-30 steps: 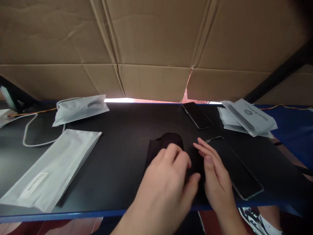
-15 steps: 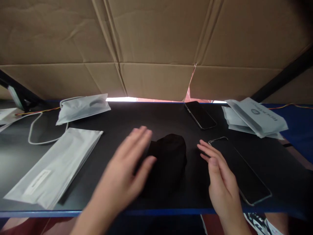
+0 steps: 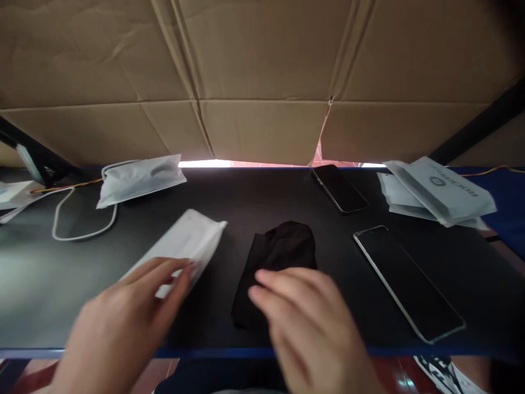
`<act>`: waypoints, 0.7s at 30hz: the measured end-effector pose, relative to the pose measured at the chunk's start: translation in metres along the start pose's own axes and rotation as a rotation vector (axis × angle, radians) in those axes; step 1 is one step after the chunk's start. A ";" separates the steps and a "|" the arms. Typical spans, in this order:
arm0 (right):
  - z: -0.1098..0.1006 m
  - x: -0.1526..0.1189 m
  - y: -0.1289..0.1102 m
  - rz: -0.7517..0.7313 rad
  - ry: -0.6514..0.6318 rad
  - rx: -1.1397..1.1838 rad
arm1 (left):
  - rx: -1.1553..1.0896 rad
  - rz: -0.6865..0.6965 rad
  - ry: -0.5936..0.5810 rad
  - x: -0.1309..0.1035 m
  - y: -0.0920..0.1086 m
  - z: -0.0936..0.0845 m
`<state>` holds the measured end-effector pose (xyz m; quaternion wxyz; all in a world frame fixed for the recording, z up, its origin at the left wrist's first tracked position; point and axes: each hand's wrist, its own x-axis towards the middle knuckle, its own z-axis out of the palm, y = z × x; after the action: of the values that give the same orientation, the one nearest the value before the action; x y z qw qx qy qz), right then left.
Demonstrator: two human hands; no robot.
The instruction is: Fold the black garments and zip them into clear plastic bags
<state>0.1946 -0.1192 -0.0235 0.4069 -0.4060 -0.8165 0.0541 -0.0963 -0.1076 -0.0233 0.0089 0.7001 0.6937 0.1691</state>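
Note:
A frosted white pouch (image 3: 186,238) lies at a slant on the left of the table, and my left hand (image 3: 127,312) pinches its right edge between thumb and fingers. The wrist side of that hand covers the pouch's lower part. In the middle rests a crumpled black cloth item (image 3: 283,246), perhaps a fabric bag. Over its near part reaches my right hand (image 3: 311,323), fingers stretched out to the left and holding nothing I can see; whether they touch the cloth is unclear.
To the right lies a large phone (image 3: 410,284), with a smaller phone (image 3: 340,189) behind it. White printed pouches (image 3: 447,189) are stacked at the back right. Another filled pouch (image 3: 141,180) and a white cable (image 3: 84,238) sit back left. Cardboard (image 3: 262,60) walls the rear.
My left hand has moved left from the black cloth and taken hold of the white pouch, which has shifted right. My right hand has swung left over the cloth.

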 end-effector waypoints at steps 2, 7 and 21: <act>0.017 0.010 -0.018 -0.036 -0.054 -0.047 | -0.026 0.128 0.013 0.004 0.034 -0.005; 0.038 0.012 -0.026 0.035 -0.273 -0.126 | -0.009 0.128 0.141 0.010 0.061 -0.018; 0.032 -0.010 -0.012 -0.006 -0.300 -0.004 | -0.015 0.181 0.293 0.026 0.071 -0.022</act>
<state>0.1677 -0.1265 -0.0452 0.2797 -0.3917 -0.8695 0.1111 -0.0334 -0.0896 0.0213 -0.1021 0.7274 0.6206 0.2746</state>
